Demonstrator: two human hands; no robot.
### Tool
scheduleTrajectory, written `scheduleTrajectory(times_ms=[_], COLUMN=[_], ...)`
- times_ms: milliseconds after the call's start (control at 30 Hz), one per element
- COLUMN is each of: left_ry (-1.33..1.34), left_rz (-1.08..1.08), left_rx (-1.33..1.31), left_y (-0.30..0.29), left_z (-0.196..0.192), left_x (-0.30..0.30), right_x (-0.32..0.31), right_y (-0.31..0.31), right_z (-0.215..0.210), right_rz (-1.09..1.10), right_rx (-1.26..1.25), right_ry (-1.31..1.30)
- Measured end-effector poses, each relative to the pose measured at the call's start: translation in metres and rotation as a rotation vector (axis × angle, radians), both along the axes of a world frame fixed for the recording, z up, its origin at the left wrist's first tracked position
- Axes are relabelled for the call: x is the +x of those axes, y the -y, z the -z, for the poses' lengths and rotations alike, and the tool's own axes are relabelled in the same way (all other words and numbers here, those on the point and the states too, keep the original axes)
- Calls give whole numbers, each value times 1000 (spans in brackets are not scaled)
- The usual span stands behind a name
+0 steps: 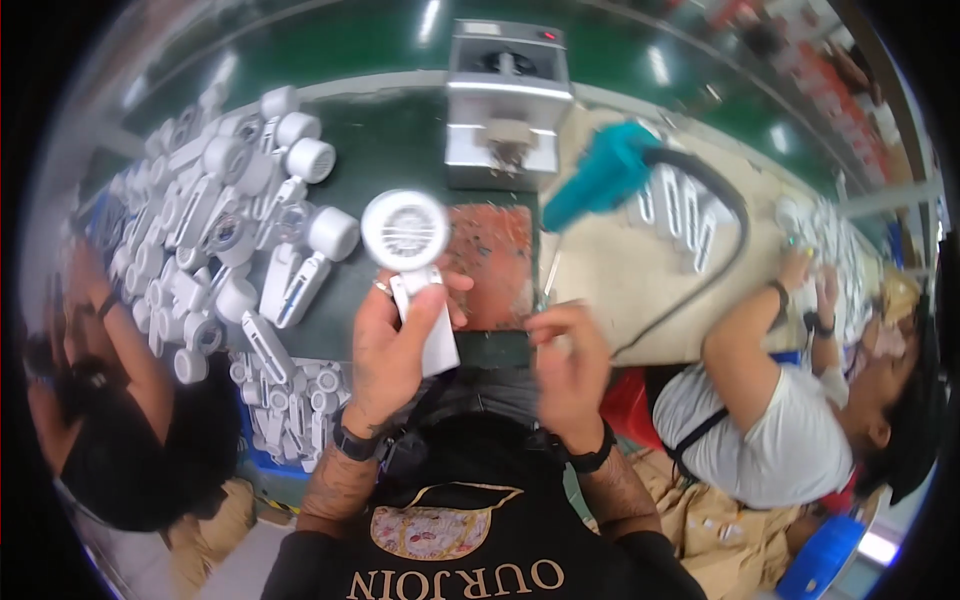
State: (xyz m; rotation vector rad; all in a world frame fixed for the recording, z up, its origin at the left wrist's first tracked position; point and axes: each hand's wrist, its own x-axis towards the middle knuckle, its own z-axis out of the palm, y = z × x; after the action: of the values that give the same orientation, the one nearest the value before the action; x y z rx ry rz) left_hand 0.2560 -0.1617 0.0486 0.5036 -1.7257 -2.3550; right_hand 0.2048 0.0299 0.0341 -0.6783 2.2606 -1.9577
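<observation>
A glossy green floor [610, 75] spreads beyond the counter [345, 130], catching pale streaks of reflected light [429, 20]. The counter's top is dark green on the left and beige on the right, its far edge bending with the lens. At the far right stands a pale frame [890, 200]; above it runs a blurred band of red and orange. A bright light strip [878, 547] glows at lower right.

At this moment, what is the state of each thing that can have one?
Left hand: closed on white fan
White fan: held by its handle
Right hand: fingers bent, blurred
Teal tool: unheld
Metal machine: red light lit
Orange mat: strewn with bits
</observation>
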Motion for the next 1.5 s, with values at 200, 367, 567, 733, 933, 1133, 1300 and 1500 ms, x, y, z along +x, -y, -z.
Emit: scheduleTrajectory(times_ms=[200,367,567,733,933,1133,1300,1500], left_ry=[110,-54,-171,-338,-384,-424,-366,-333], left_rz=[128,167,345,436,373,285,334,331], left_rx=[-782,-1051,-1201,-1222,-1237,-1207,-1222,-1232], left_y=[27,28,31,25,28,29,31,30], left_z=[-12,-3,-4,17,33,39,41,41], left_x=[-21,-31,-48,-70,-89,-85,-79,-77], right_x=[-76,-96,-79,-60,-68,-108,-150,-169], right_y=[31,47,12,-2,2,54,103,121], right_z=[-10,-18,-23,-28,-41,-57,-58,-29], right_rz=[263,133,157,227,114,-31,-35,-82], right_rx=[-103,-206,-259,-254,-374,-534,-482,-450], right_ry=[-342,-11,52,38,81,10,-77,-120])
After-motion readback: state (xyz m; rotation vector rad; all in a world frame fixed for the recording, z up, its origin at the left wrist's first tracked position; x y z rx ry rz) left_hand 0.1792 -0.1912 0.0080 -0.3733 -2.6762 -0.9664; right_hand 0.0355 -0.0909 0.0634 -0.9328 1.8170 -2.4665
